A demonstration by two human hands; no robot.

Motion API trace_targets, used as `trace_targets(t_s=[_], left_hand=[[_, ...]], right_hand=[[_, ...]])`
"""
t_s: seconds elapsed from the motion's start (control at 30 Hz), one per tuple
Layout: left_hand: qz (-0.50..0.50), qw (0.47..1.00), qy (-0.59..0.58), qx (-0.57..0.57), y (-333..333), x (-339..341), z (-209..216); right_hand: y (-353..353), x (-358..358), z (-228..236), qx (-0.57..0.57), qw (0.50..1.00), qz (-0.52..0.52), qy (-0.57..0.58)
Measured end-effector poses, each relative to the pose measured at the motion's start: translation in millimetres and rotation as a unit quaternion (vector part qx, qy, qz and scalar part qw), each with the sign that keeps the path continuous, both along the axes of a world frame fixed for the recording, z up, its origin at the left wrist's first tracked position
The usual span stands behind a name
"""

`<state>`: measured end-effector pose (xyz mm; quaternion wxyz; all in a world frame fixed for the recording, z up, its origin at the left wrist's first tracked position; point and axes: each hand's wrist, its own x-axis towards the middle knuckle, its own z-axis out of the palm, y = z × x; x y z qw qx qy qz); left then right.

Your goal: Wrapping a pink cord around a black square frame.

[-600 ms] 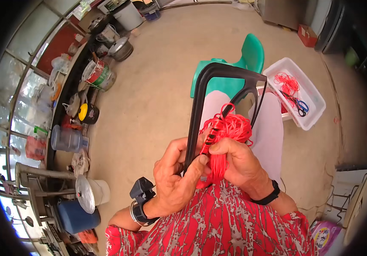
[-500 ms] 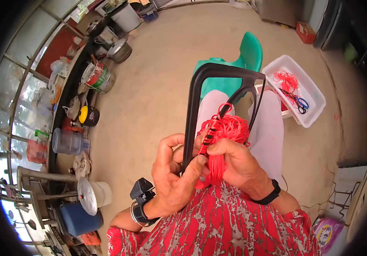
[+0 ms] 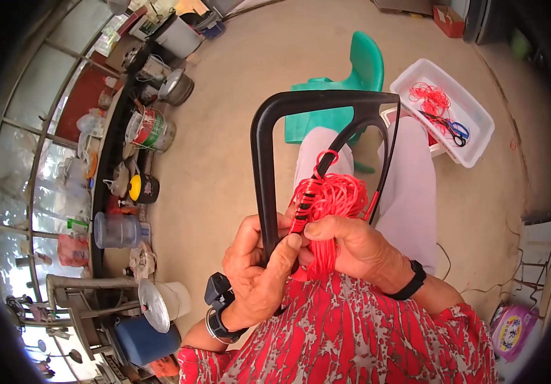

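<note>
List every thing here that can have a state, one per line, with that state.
Left hand: closed around the black frame's side bar.
Right hand: gripping the red cord bundle.
Black frame: held upright over the lap, one inner bar partly wrapped in red cord.
Red cord bundle: loose, tangled, hanging through the right hand.
White bin: open, holding red cord and scissors.
Scissors: lying in the bin.
Green chair: upright, unoccupied.

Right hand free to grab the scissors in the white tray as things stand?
Probably not. The right hand is wrapped around a bundle of red cord on the black frame; the scissors lie well beyond it in the white tray, past the knee.
</note>
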<state>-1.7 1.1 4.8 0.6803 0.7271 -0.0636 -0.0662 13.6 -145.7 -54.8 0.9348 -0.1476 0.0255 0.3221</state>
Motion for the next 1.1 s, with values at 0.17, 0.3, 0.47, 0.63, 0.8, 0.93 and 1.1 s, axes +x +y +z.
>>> trace_targets(t_s=[0.17, 0.3, 0.47, 0.63, 0.8, 0.93, 1.1], left_hand=[[0.0, 0.999, -0.017, 0.038, -5.7, 1.3, 7.5], [0.005, 0.999, -0.022, 0.047, -7.9, 2.3, 8.2], [-0.012, 0.999, -0.014, 0.048, -8.2, 2.5, 9.6], [-0.009, 0.999, -0.014, 0.037, -7.2, 4.4, 2.3], [0.0, 1.0, 0.002, 0.019, -9.8, 4.5, 1.2], [-0.018, 0.999, -0.004, 0.034, -6.0, 4.8, 0.0], [-0.014, 0.999, 0.007, 0.029, -8.0, 3.1, 0.2]], right_hand=[[-2.6, -1.8, -0.1, 0.004, 1.0, 0.003, 0.0], [-4.7, -1.3, 0.4, 0.016, 1.0, 0.009, -0.004], [-4.3, -1.1, 0.2, -0.002, 1.0, -0.01, 0.002], [-4.0, -2.2, -3.8, -0.052, 0.996, -0.045, -0.051], [-4.2, -2.3, -1.2, -0.066, 0.995, -0.063, -0.034], [-5.3, -2.9, 0.3, -0.102, 0.988, -0.086, -0.077], [-4.5, -4.6, -4.9, -0.192, 0.966, -0.119, -0.126]])
